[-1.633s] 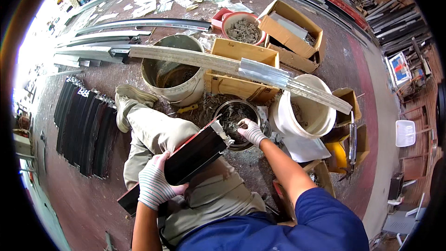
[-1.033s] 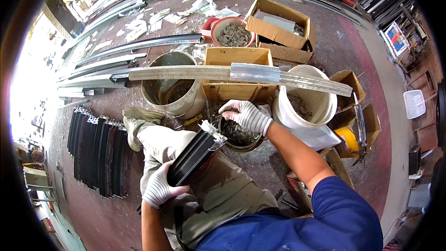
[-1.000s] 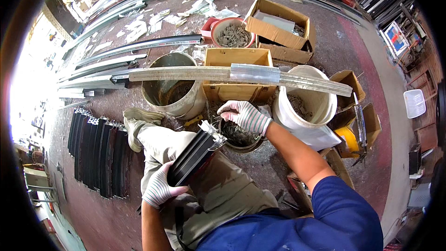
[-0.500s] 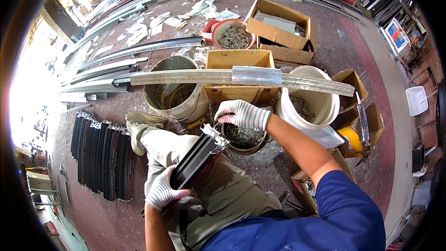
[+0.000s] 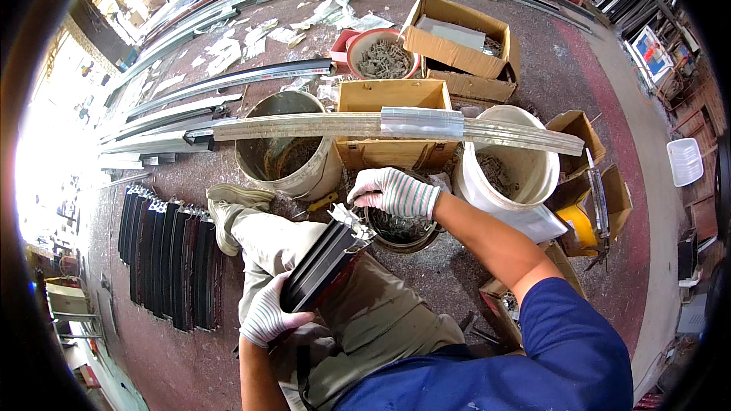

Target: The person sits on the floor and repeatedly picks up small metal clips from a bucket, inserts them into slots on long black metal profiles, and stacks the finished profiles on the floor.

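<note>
My left hand (image 5: 268, 315), in a striped knit glove, is wrapped round the lower part of a short black metal profile (image 5: 316, 268) lying slanted across my thigh. Bare silvery metal fittings (image 5: 352, 227) stick out of the profile's upper end. Just above that end is my right hand (image 5: 397, 192), gloved alike, its fingers bent and pinched together. Whatever is between those fingertips is too small or hidden to name. Beneath the right hand stands a round metal pot (image 5: 405, 246) with small dark metal pieces inside, partly covered by the hand.
A bundle of long pale strips (image 5: 304, 126) lies across a white bucket (image 5: 324, 171), a wooden box (image 5: 392, 91) and another white bucket (image 5: 495, 194). Several black profiles (image 5: 164, 259) lie side by side on the floor at left. Cardboard boxes (image 5: 487, 90) stand behind.
My right hand has shifted slightly left and down, closer to the profile's upper end. The left hand keeps its hold on the profile.
</note>
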Tool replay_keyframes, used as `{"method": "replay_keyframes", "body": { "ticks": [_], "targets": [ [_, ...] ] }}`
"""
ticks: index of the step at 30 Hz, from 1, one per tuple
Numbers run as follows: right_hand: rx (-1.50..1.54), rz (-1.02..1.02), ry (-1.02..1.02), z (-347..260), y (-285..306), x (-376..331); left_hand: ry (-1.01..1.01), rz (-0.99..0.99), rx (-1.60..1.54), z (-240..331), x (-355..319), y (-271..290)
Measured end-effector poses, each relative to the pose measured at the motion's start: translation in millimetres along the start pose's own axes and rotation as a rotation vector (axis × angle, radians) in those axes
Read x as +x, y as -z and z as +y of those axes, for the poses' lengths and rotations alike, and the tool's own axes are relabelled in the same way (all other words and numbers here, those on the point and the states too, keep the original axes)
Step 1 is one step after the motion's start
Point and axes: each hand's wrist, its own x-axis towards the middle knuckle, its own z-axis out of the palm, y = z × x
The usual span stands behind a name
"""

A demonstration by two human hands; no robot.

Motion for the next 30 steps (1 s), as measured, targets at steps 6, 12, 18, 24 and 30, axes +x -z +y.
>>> {"method": "replay_keyframes", "body": {
  "ticks": [6,12,18,24,30],
  "targets": [
    [0.231,0.145,-0.217,12.3,-14.8,-8.3,0.009,-0.011,-0.039,-4.9,3.1,4.8],
    [0.249,0.166,-0.32,7.7,-38.4,-17.9,-0.008,-0.029,-0.007,-27.8,9.0,8.5],
    [0.4,0.236,-0.328,11.7,-63.1,-30.5,-0.017,-0.062,-0.037,-29.9,14.3,9.3],
    [0.147,0.112,-0.048,17.5,-50.2,-39.8,-0.035,-0.083,0.0,-23.0,11.8,7.6],
    [-0.21,-0.016,0.05,-1.6,-36.0,-35.0,-0.059,-0.075,-0.042,-9.8,6.0,1.2]
  ]
}}
